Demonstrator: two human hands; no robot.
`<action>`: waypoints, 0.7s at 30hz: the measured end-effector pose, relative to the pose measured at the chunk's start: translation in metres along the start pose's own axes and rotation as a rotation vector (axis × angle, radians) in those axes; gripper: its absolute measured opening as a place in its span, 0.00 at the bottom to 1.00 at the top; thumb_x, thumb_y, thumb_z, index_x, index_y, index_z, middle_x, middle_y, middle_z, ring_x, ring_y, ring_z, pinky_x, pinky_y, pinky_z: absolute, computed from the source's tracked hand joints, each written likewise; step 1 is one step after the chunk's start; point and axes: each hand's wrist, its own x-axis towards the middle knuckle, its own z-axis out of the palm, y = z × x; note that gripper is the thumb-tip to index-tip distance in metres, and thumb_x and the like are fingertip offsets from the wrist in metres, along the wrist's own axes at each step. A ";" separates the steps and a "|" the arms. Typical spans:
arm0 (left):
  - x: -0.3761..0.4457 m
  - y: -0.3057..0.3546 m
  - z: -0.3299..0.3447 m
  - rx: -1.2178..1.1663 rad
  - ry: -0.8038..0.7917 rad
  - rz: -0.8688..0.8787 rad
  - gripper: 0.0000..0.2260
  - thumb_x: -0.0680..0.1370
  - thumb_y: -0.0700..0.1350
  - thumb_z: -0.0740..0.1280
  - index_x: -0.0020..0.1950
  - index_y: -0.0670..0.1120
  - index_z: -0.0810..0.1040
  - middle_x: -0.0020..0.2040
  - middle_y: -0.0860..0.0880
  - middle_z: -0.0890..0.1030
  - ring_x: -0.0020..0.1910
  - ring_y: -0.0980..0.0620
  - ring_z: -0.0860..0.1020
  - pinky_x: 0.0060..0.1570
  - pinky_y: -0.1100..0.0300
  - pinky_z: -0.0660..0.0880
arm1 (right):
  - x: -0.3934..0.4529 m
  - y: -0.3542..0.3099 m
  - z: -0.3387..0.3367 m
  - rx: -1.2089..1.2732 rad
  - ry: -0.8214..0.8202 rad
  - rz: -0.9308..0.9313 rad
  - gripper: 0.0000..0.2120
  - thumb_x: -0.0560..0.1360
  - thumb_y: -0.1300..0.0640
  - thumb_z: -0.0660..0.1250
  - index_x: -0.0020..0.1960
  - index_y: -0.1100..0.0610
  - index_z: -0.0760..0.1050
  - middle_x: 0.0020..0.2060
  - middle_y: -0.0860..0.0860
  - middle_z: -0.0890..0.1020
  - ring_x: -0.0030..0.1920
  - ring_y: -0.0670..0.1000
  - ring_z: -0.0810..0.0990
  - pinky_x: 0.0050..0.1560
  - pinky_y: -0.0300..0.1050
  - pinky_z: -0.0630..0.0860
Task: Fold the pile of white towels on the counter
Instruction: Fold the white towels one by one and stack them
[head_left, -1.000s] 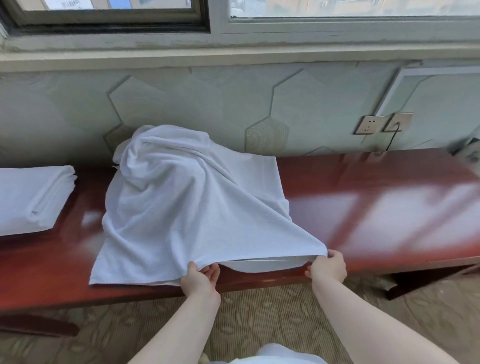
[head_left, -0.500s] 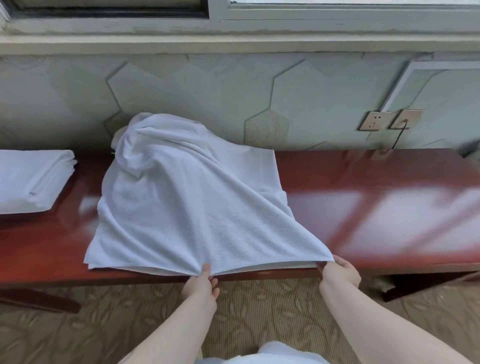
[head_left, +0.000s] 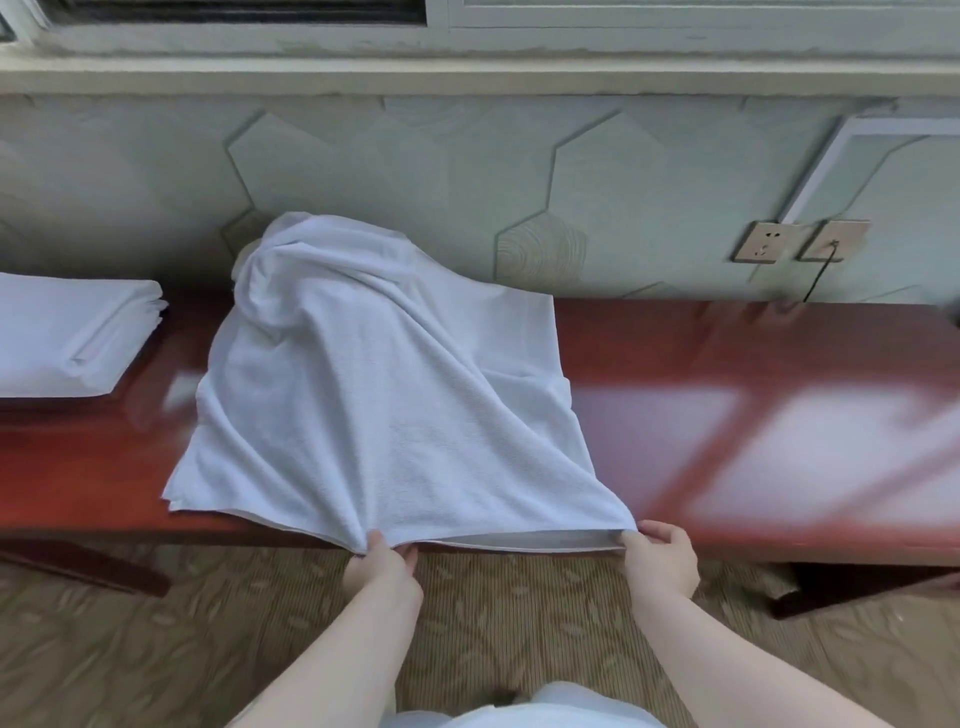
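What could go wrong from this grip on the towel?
1. Both hands, left and right, pinch only the near edge of the towel. Its far end is bunched against the wall, so pulling may drag the heap rather than spread it.
2. The near edge already overhangs the counter; more pull could slide the towel onto the floor.
3. A wide swing could knock the folded stack on the left.
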 end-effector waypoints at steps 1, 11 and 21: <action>0.001 -0.001 0.000 -0.017 -0.012 -0.007 0.10 0.82 0.42 0.63 0.62 0.39 0.74 0.48 0.42 0.78 0.37 0.51 0.77 0.48 0.55 0.76 | 0.001 0.001 -0.001 0.019 -0.039 -0.007 0.12 0.67 0.62 0.70 0.49 0.52 0.77 0.39 0.46 0.80 0.43 0.52 0.80 0.50 0.56 0.80; -0.002 -0.006 0.006 0.006 -0.035 -0.028 0.11 0.80 0.39 0.66 0.62 0.39 0.75 0.49 0.44 0.78 0.38 0.52 0.78 0.50 0.51 0.76 | -0.002 0.009 -0.027 -0.576 -0.103 -0.841 0.13 0.68 0.70 0.68 0.44 0.53 0.74 0.44 0.46 0.73 0.31 0.54 0.73 0.27 0.43 0.67; 0.007 -0.002 -0.002 -0.024 -0.075 -0.004 0.12 0.82 0.38 0.63 0.65 0.38 0.73 0.46 0.43 0.77 0.51 0.46 0.77 0.60 0.50 0.76 | 0.004 0.027 -0.033 -0.487 -0.152 -0.775 0.19 0.72 0.72 0.62 0.42 0.47 0.65 0.42 0.46 0.70 0.30 0.54 0.69 0.29 0.50 0.69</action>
